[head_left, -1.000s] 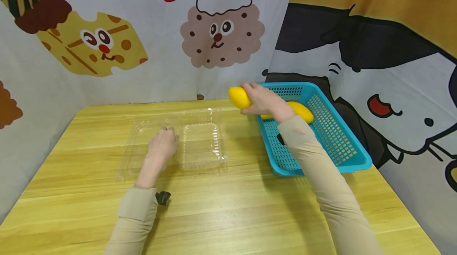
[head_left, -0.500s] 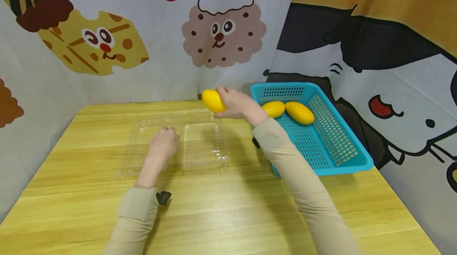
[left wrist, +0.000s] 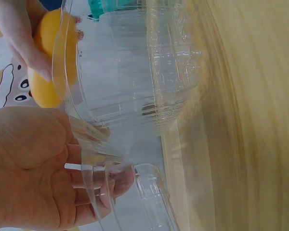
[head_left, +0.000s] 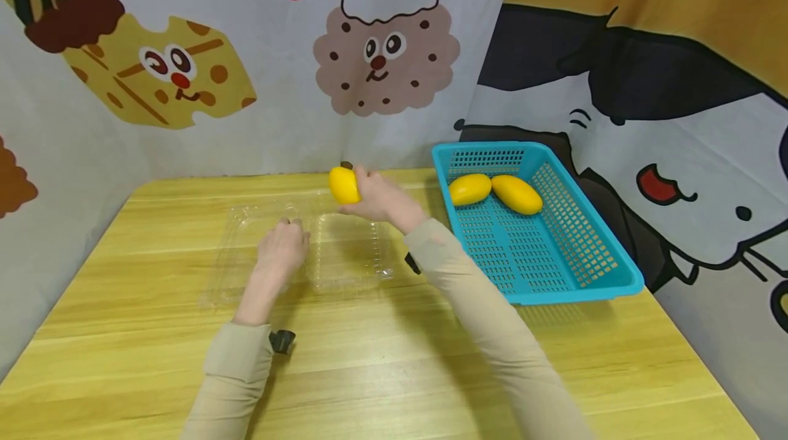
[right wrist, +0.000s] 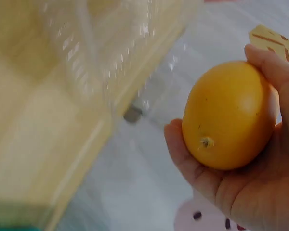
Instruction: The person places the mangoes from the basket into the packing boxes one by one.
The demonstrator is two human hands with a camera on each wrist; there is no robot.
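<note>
My right hand (head_left: 384, 200) grips a yellow mango (head_left: 343, 185) above the back of a clear plastic clamshell container (head_left: 351, 282). In the right wrist view, fingers and thumb wrap the mango (right wrist: 231, 115), its stem end showing. My left hand (head_left: 282, 247) is at the middle of the container, between its two halves, which lie spread out on the table. The left wrist view shows the left hand (left wrist: 33, 168) with fingers curled at the edge of the clear plastic (left wrist: 120, 62); the mango (left wrist: 44, 89) appears beyond it, partly behind the plastic.
A blue perforated basket (head_left: 579, 295) stands on the right of the wooden table (head_left: 369, 365). Inside it lie two mangoes, one on the left (head_left: 470, 189) and one on the right (head_left: 517, 194). A printed curtain (head_left: 246, 146) hangs behind the table.
My right hand has carried the mango leftward from over the basket to above the container, and slightly lower. The left hand has stayed in place at the container.
</note>
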